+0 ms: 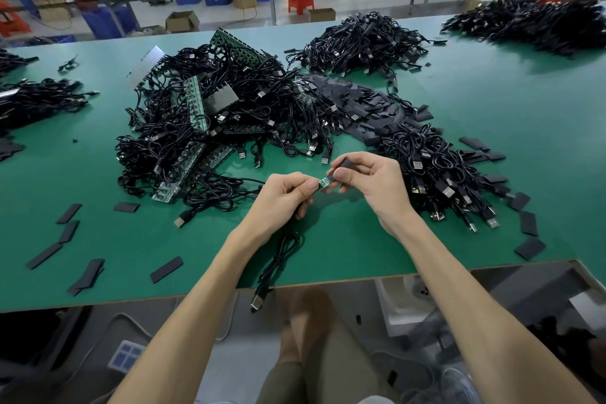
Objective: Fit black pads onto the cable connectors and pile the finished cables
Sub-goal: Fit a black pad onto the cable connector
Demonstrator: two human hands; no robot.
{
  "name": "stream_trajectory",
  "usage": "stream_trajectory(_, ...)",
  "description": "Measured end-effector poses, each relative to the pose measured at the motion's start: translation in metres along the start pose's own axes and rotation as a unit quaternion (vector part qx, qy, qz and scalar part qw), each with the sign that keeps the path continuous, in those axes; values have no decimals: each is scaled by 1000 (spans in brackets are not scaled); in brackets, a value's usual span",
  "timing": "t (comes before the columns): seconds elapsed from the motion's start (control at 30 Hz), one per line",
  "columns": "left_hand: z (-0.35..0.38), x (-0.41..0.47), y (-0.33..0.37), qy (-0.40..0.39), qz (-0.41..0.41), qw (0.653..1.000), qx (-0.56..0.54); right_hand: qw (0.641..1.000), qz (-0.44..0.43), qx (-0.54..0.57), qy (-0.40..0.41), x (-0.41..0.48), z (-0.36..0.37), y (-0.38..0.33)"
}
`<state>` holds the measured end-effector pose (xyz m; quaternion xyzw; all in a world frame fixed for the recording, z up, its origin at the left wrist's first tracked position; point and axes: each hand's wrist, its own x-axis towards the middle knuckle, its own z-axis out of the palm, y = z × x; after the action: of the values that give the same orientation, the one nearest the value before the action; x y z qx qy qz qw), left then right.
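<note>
Green tabletop (pixel 511 128) carries the job, w/ the work held just above it near the middle of the near edge. A small connector board (pixel 324 182) at the end of a cable (pixel 281 256) is pinched between thumb and forefinger of the left hand (pixel 283 198), w/ the other fingers curled under. A black pad (pixel 345 164) is pinched by the right hand (pixel 372 185), fingers bent round it, and its end is set against the board tip. Board and pad are held end to end, prob. so the pad can be slid on like a sleeve. Both are held clear of the tabletop, likely for room to line them up. The rest of the cable is allowed to trail down past the left wrist, and its USB plug (pixel 257 302) hangs over the near edge, so slack is out of the way.

Supplies are laid within reach. A tangled heap of cables (pixel 210 115) w/ green panel strips lies left of centre. A spread of loose pads (pixel 357 98) lies behind the hands. A cable pile (pixel 439 180) sits just beside the right hand, prob. the finished ones. Scattered pads (pixel 165 269) lie along the near edge at the left.

Whether the board has entered the pad yet cannot be told, since the joint is tiny and partly covered by fingertips. Connector detail is not legible. A far pile (pixel 531 23) at the far-right corner is cut off by the frame, and whether its connectors are padded can't be made out.
</note>
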<state>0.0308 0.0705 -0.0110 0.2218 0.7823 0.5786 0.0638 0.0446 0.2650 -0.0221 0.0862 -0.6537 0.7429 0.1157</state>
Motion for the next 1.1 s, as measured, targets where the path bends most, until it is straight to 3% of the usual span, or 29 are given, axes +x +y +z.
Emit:
stream_trajectory(0.33, 0, 2, -5, 11, -9, 999, 52, 1000, -13, -7, -20, -2, 4, -4)
stream_trajectory(0.7, -2, 3, -8, 4, -4, 999, 34, 998, -29, -55, -12, -4, 6, -5)
stream_trajectory(1.1, -2, 2, -9, 15, 15, 999, 29, 990, 14, -137, -39, -3, 5, 2)
